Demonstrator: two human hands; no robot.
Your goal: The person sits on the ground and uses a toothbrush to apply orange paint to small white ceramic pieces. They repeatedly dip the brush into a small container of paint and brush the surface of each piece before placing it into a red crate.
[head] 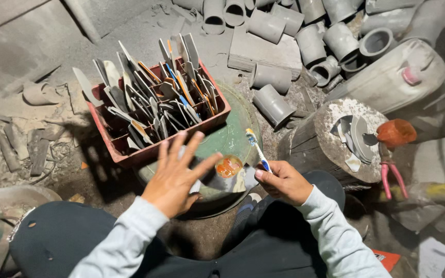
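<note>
Two hands in view over green round plate (233, 136). Left hand (173, 175) spread flat, fingers splayed, grasping nothing, hovering just before red crate (130, 152). Crate packed with upright knife blades (155, 92), grey, some with orange or blue marks. Right hand (283, 181) clenched around toothbrush (257, 149), blue-white handle, bristle end tilted up-left. Small dish of orange paste (229, 166) on plate, between hands, just below brush head. Wood stump (325, 128) at right bears blade pieces (355, 136); pink-handled pliers (391, 172) beside it. Grey cylinders (305, 31) piled behind.
</note>
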